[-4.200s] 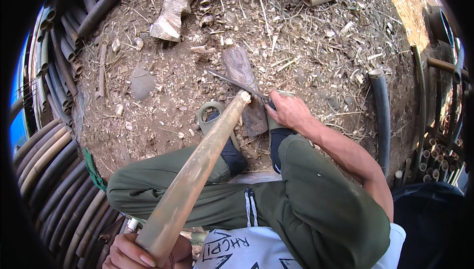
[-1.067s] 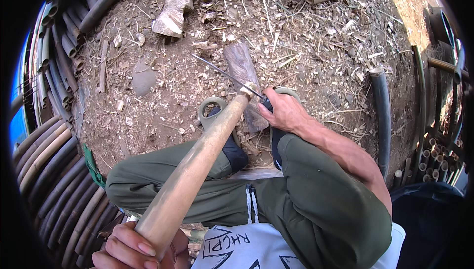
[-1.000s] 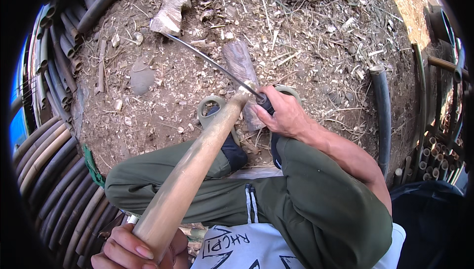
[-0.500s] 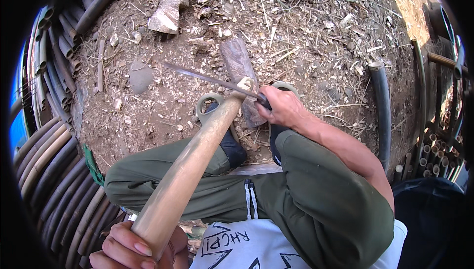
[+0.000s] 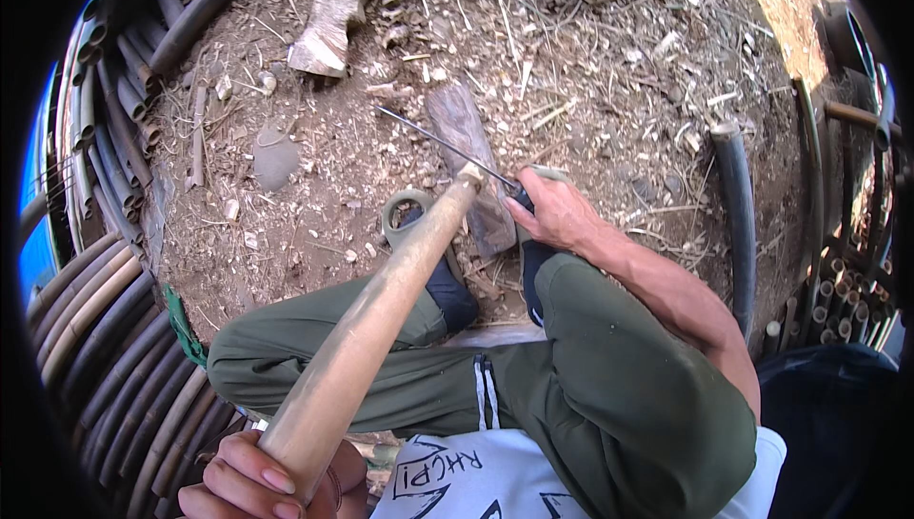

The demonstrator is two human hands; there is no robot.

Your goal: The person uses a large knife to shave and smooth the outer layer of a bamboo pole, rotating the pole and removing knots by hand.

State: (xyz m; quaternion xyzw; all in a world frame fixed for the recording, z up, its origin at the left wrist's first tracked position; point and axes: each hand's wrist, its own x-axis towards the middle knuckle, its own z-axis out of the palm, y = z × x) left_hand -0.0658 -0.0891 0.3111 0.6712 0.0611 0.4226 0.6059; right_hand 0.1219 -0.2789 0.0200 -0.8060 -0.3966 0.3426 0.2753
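My left hand is wrapped round the near end of a thick pale bamboo pole, which slants up and away to the right. Its far end lies over a wooden block on the ground. Closed round a dark handle, my right hand holds a long-bladed knife. The thin blade points up to the left and crosses at the pole's pale, cut far tip; I cannot tell whether it touches.
Stacked bamboo poles line the left side. A dark bamboo pole lies to the right, near a black bin. A rough piece of wood and a flat stone lie beyond my feet among wood chips.
My right hand has shifted slightly right, and the knife's blade has tilted more steeply, its tip drawn to the right. The pole's far end has moved a little; my left hand keeps its hold.
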